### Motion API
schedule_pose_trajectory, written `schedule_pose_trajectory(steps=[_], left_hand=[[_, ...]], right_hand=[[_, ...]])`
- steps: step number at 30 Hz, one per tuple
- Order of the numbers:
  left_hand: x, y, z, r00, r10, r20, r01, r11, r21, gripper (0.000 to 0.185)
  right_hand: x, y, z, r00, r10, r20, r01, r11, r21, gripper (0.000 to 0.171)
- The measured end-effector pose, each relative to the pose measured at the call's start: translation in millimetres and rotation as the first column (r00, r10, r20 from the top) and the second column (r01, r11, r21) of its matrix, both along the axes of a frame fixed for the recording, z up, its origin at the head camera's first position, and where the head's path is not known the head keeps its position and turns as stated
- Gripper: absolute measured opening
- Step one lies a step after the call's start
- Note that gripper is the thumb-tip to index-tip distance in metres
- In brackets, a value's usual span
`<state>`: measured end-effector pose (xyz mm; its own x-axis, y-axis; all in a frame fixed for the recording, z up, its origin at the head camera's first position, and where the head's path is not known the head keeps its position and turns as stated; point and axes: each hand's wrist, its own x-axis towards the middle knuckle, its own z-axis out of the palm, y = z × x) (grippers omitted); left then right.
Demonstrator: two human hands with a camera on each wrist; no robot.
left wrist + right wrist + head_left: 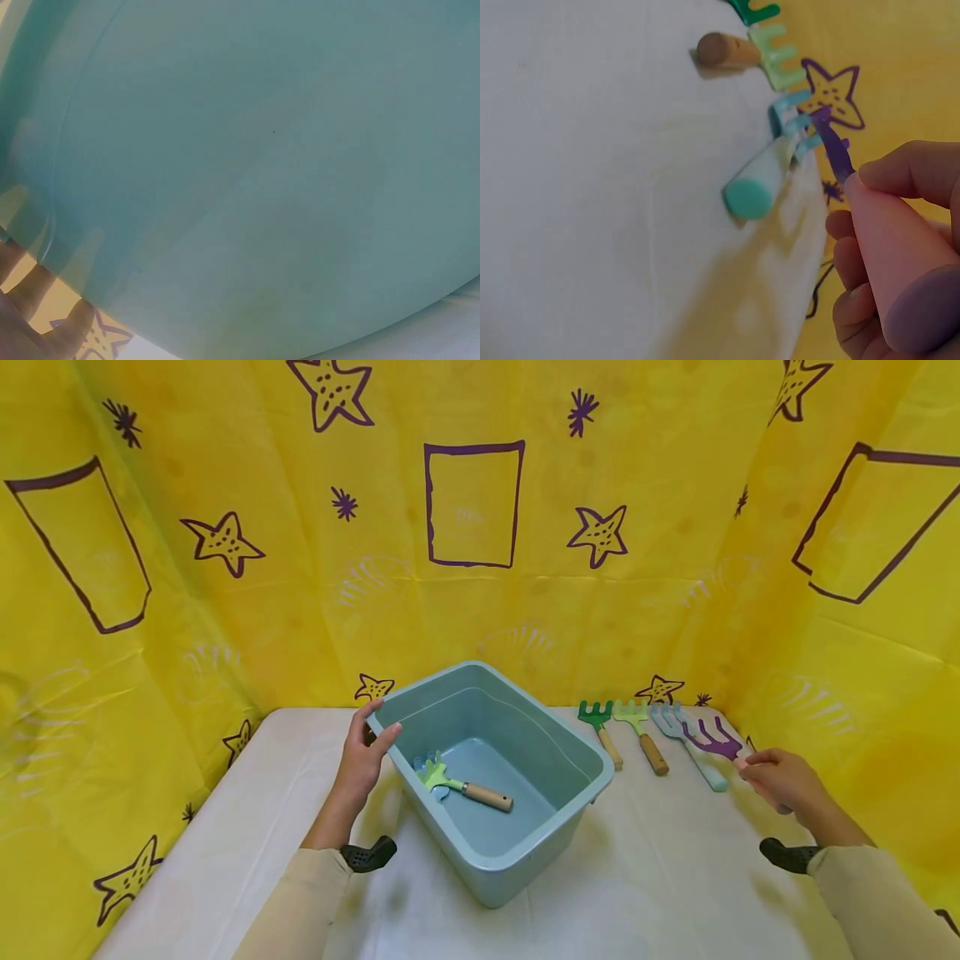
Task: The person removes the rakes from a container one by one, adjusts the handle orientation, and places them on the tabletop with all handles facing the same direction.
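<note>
My right hand (783, 785) holds a small purple hand rake (722, 745) by its pink handle (896, 247), its tines raised above the right end of the table. With thumb and fingers, my left hand (363, 764) grips the left rim of a blue-green plastic tub (570, 852). Inside the tub lies a light green hand rake (483, 795) with a wooden handle, over a light blue tool (441, 792) that is partly hidden. The left wrist view is filled by the tub's wall (262, 150), with my fingers (34, 292) at its edge.
Right of the tub, a dark green hand rake (607, 747), a light green hand rake (651, 752) and a light blue hand rake (705, 764) lie in a row on the white table (675, 877). A yellow patterned cloth (480, 610) hangs around the table's back and sides.
</note>
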<state>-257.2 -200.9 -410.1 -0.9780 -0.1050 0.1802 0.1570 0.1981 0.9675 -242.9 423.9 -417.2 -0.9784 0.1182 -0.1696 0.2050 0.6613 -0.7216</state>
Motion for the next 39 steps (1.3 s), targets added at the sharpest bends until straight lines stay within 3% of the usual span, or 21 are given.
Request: schedule_pose_trajectory(steps=[5, 11, 16, 19, 21, 29, 34, 39], left_hand=[[0.4, -0.2, -0.1, 1.000, -0.008, -0.005, 0.008, 1.000, 0.013, 0.062], [6.5, 2.0, 9.9, 0.999, -0.028, 0.019, 0.027, 0.999, 0.034, 0.060], [18.6, 8.8, 27.3, 0.999, -0.041, 0.029, 0.040, 0.999, 0.026, 0.060], [20.7, 10.9, 30.2, 0.998, -0.047, 0.028, 0.046, 0.999, 0.025, 0.059], [19.7, 10.9, 29.2, 0.998, -0.052, 0.024, 0.051, 0.998, 0.030, 0.061], [0.3, 2.8, 2.9, 0.999, -0.026, -0.030, 0.027, 0.999, 0.038, 0.058], [-1.2, 2.2, -0.1, 1.000, -0.009, -0.027, 0.010, 1.000, 0.020, 0.059], [-0.4, 1.7, 0.7, 1.000, 0.001, -0.018, 0.000, 1.000, 0.016, 0.061]], right_hand=[[1.3, 11.0, -9.3, 0.999, -0.028, -0.030, 0.028, 0.999, 0.017, 0.058], [2.0, 20.6, -18.3, 0.998, -0.054, 0.021, 0.054, 0.998, -0.015, 0.066], [1.6, 26.2, -26.5, 0.999, -0.047, 0.009, 0.046, 0.996, 0.073, 0.069], [2.0, 28.9, -29.9, 0.999, -0.043, -0.003, 0.043, 0.989, 0.140, 0.069], [2.4, 30.0, -33.5, 0.999, -0.042, -0.017, 0.044, 0.983, 0.176, 0.068], [0.9, 32.4, -47.1, 0.996, -0.086, -0.009, 0.086, 0.977, 0.195, 0.067], [0.4, 32.9, -51.3, 0.995, -0.090, -0.043, 0.097, 0.972, 0.212, 0.059], [-2.0, 30.9, -52.0, 0.993, -0.112, -0.023, 0.114, 0.973, 0.202, 0.058]])
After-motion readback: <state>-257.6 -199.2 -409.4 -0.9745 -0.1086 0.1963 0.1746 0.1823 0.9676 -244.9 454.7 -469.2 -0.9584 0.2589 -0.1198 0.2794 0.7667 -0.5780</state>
